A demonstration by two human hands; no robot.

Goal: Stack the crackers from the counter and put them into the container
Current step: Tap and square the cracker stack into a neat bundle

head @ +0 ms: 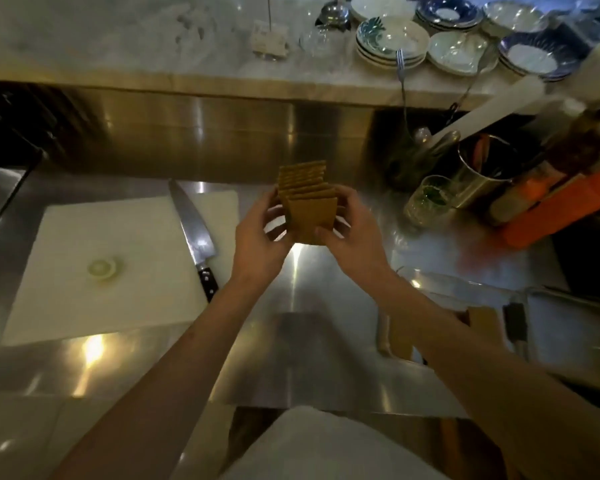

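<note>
Crackers (309,202) are held fanned above the counter (291,327), pinched between left hand (260,233) and right hand (354,233). Edges should be squared before lowering; the container (465,299), at four o'clock, is possibly holding some.

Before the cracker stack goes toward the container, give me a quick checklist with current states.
1. Both hands on the stack: ok. The left hand and right hand press the crackers from either side, above the counter.
2. Stack squared up: not ok. The crackers are fanned, back ones stepped above the front one.
3. Container located: cannot tell. A clear container seems to sit under the right forearm, with cracker-coloured pieces in it, but it is blurred.
4. Container mouth open: cannot tell; the forearm covers it.
5. Knife clear of the route: ok. The knife lies on the cutting board, left of the hands.
</note>
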